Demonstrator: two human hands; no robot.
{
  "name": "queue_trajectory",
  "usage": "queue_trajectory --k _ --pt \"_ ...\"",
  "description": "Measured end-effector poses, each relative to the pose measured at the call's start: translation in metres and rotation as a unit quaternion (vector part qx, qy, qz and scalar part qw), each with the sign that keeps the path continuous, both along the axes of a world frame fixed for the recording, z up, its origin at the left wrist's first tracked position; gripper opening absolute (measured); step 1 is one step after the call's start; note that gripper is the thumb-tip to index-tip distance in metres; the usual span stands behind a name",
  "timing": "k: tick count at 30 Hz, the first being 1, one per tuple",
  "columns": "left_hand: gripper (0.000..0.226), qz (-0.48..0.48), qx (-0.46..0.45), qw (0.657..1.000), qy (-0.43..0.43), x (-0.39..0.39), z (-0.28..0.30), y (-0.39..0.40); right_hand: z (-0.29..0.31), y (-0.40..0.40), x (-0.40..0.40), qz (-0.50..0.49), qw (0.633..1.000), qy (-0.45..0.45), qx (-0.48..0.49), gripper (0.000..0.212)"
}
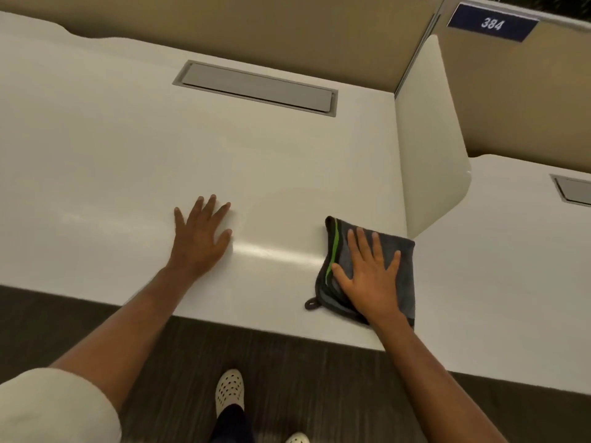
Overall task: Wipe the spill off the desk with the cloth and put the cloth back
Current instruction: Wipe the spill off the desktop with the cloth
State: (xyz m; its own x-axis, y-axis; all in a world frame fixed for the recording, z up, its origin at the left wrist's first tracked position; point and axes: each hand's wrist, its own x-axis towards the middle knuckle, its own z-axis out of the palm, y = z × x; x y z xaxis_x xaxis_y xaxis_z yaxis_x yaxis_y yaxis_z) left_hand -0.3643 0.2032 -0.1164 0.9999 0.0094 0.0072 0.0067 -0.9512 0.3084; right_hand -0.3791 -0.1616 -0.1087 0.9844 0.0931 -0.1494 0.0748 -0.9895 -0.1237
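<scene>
A smooth white laminate desk (128, 155) fills most of the view, its near edge running above a dark, streaked carpet floor (319, 378). The folded dark grey cloth with a bright green stripe and a small hanging loop (339, 251) lies flat on the desk at the near right, close to the near edge and just beside the foot of the white curved divider panel (428, 139) that separates this desk from the next one to the right. The right hand (371, 273) rests palm-down on the cloth, fingers straight and spread, pressing it against the surface without curling round it. The left hand (200, 239) lies flat on the bare desk well to the left of the cloth, fingers also straight and slightly fanned, holding nothing. Between the two hands a faint glossy streak (275, 251) catches the light. Farther back, a grey rectangular cable-access flap (256, 87) is set flush into the desk, before a tan partition wall (256, 27). At the far right a dark blue sign reading 384 (492, 23) is fixed on the partition. A cream perforated clog (229, 391) stands on the floor below.
</scene>
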Motion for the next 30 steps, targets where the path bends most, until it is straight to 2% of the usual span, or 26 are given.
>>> queue_trajectory --k 3,5,10,12,16,23,26,30 --pt "0.062 -0.088 -0.018 0.996 -0.019 0.007 0.008 -0.045 0.004 0.014 0.04 -0.049 0.999 -0.003 0.005 0.077" --pt "0.059 -0.11 -0.015 0.994 -0.015 0.016 0.009 -0.067 0.005 0.028 0.047 -0.042 0.999 -0.001 0.003 0.075" --pt "0.064 -0.114 0.078 0.99 0.033 0.035 0.002 -0.075 0.001 0.024 -0.003 0.084 0.996 -0.014 0.007 0.072" --pt "0.073 -0.116 0.081 0.989 0.036 0.034 -0.001 -0.071 -0.003 0.005 -0.026 0.109 0.994 -0.013 0.017 0.072" --pt "0.074 -0.111 0.062 0.992 0.022 0.034 -0.008 -0.07 -0.003 -0.025 -0.02 0.09 0.996 -0.015 0.015 0.071" --pt "0.071 -0.11 0.045 0.993 0.011 0.033 -0.009 -0.07 0.003 0.003 0.087 -0.025 0.999 -0.012 0.017 0.068" --pt "0.07 -0.108 0.043 0.993 0.012 0.033 -0.008 -0.07 0.005 0.023 0.102 -0.012 1.0 0.001 0.016 0.068" --pt "0.068 -0.11 0.041 0.993 0.015 0.033 -0.005 -0.069 0.003 0.024 0.059 0.077 0.996 -0.029 0.022 0.068"
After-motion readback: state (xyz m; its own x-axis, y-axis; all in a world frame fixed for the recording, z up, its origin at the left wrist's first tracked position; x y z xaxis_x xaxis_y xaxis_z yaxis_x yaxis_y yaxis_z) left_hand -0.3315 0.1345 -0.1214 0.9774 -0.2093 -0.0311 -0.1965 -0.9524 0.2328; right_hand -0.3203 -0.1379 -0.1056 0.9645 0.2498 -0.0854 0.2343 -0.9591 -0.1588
